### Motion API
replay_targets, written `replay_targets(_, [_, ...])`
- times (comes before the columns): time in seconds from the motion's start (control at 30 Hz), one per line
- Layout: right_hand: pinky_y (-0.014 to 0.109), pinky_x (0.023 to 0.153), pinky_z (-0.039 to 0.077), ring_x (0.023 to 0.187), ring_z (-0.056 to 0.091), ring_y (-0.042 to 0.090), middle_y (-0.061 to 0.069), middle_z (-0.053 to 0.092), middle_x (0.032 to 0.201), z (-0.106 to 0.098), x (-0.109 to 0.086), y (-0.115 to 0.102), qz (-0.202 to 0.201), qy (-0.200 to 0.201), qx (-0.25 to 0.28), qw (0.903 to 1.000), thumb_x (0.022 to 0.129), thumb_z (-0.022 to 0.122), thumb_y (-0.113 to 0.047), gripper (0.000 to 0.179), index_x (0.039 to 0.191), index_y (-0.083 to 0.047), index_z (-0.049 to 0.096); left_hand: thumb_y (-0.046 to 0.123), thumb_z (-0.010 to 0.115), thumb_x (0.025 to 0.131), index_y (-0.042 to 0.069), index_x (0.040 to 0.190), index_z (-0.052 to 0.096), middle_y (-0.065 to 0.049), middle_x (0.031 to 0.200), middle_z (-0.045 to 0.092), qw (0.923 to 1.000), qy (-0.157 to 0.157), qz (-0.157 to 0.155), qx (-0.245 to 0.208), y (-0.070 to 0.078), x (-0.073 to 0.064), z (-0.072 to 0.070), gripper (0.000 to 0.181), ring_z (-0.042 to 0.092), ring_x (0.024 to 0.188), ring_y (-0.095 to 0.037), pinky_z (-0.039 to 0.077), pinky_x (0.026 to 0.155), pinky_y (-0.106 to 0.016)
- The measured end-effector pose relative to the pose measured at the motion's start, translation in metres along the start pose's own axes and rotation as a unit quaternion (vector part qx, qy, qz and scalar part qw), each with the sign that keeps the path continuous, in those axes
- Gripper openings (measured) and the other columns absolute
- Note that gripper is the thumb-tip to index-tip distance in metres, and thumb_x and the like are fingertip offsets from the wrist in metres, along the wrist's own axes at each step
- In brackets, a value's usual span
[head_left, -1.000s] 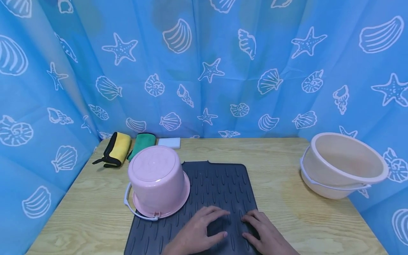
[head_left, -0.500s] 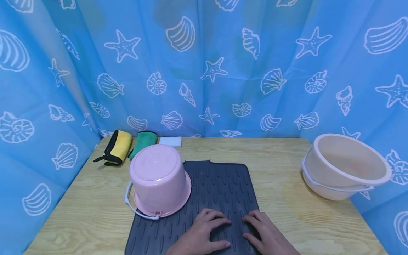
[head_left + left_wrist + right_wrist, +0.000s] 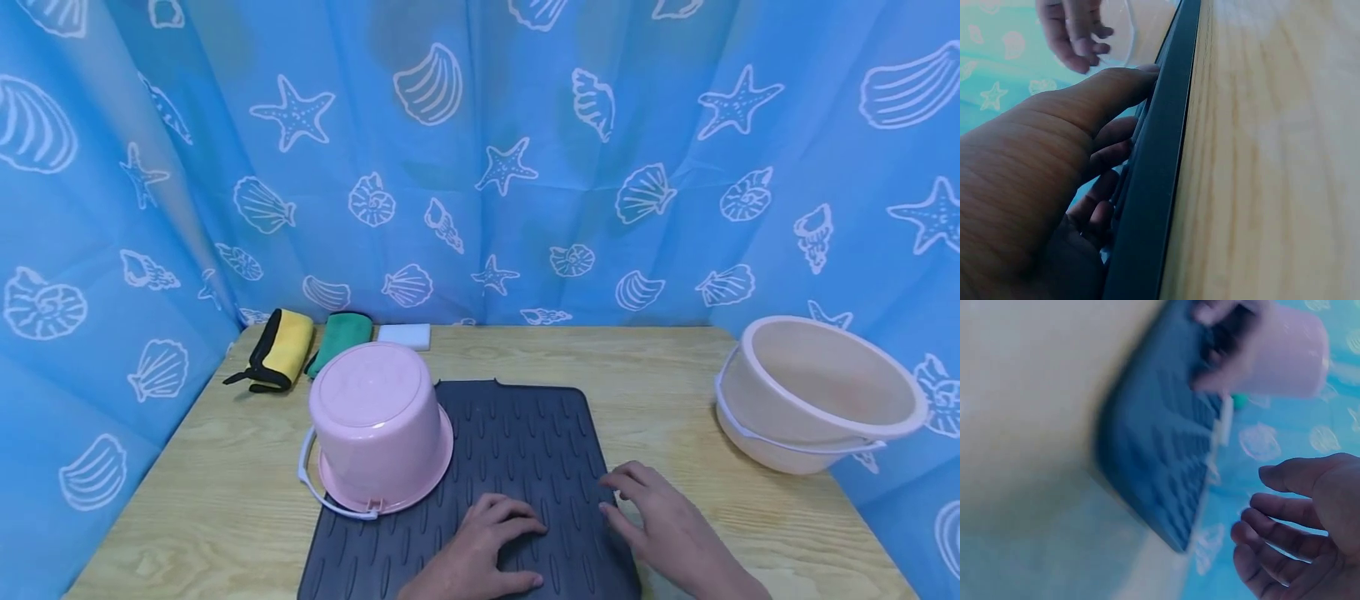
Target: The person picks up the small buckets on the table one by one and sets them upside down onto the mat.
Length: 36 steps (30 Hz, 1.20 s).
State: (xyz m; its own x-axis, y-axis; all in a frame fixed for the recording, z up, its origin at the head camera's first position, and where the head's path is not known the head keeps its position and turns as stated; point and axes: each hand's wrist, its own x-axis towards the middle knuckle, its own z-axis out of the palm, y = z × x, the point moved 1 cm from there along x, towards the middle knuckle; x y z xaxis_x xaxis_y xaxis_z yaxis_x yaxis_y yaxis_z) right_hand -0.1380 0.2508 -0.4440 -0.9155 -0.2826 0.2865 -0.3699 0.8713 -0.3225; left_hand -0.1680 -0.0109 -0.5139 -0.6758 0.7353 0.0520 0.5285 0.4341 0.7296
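Note:
My left hand [image 3: 487,546] rests with its fingertips on a dark ribbed rubber mat [image 3: 525,450], fingers relaxed and holding nothing. In the left wrist view its thumb [image 3: 1110,84] touches the mat near the edge. Raised over the mat's right edge, my right hand [image 3: 663,525] has loosely bent fingers and nothing in its grasp; in the right wrist view it is apart from the mat. Upside down on the mat's left part stands a pink bucket [image 3: 378,425], its white handle [image 3: 311,479] lying down at the side.
On the wooden table [image 3: 202,500], a folded yellow cloth [image 3: 288,346], a green cloth [image 3: 345,337] and a white flat block [image 3: 405,335] lie at the back left. A beige bucket [image 3: 787,425] stands upright at the right. A blue shell-patterned curtain [image 3: 450,167] hangs behind.
My right hand has lifted and moved right, from over the mat to its right edge. The left hand stays on the mat. The buckets and cloths keep their places.

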Motion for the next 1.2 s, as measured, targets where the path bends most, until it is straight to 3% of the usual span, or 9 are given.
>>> replay_targets(0.13, [0.027,0.064,0.052,0.086,0.063,0.011,-0.008,0.064,0.102,-0.026,0.015,0.011,0.027,0.013,-0.010,0.9995,0.089,0.077,-0.017,0.016,0.105,-0.016,0.073,0.052,0.068,0.092,0.032,0.131,0.063,0.018,0.133,0.051,1.0000,0.003,-0.003,0.005,0.001,-0.001,-0.002,0.044,0.038,0.122,-0.008,0.043,0.100,-0.038])
replay_targets(0.5, [0.034,0.055,0.051,0.075,0.065,0.023,0.006,0.066,0.095,-0.086,0.039,0.054,-0.032,0.104,-0.095,0.9895,0.080,0.082,-0.010,0.023,0.101,-0.005,0.073,0.054,0.067,0.092,0.034,0.132,0.062,0.019,0.134,0.050,0.9999,-0.001,-0.008,0.010,0.000,-0.001,-0.003,0.045,0.038,0.123,-0.009,0.043,0.100,-0.039])
replay_targets(0.8, [0.052,0.059,0.051,0.079,0.063,0.037,0.025,0.061,0.102,-0.116,0.045,0.086,0.027,0.125,-0.120,0.9845,0.083,0.077,-0.008,0.033,0.110,0.008,0.066,0.052,0.067,0.093,0.030,0.132,0.063,0.018,0.133,0.052,0.9991,0.015,0.025,0.033,0.000,-0.001,-0.003,0.045,0.039,0.122,-0.009,0.044,0.098,-0.037])
replay_targets(1.0, [0.062,0.072,0.046,0.091,0.056,0.051,0.037,0.054,0.109,-0.127,0.046,0.113,0.073,0.098,-0.148,0.9814,0.084,0.076,-0.010,0.043,0.115,0.015,0.059,0.053,0.066,0.093,0.033,0.133,0.062,0.019,0.134,0.050,0.9998,0.001,0.007,0.020,-0.001,0.000,-0.002,0.045,0.038,0.123,-0.008,0.044,0.098,-0.037])
replay_targets(1.2, [0.059,0.070,0.047,0.086,0.056,0.048,0.036,0.057,0.099,-0.128,0.043,0.135,0.108,0.063,-0.173,0.9770,0.083,0.075,-0.010,0.036,0.103,0.016,0.062,0.053,0.066,0.093,0.034,0.134,0.061,0.019,0.135,0.050,0.9999,-0.014,-0.008,-0.002,-0.001,-0.002,-0.002,0.045,0.037,0.124,-0.009,0.044,0.099,-0.038])
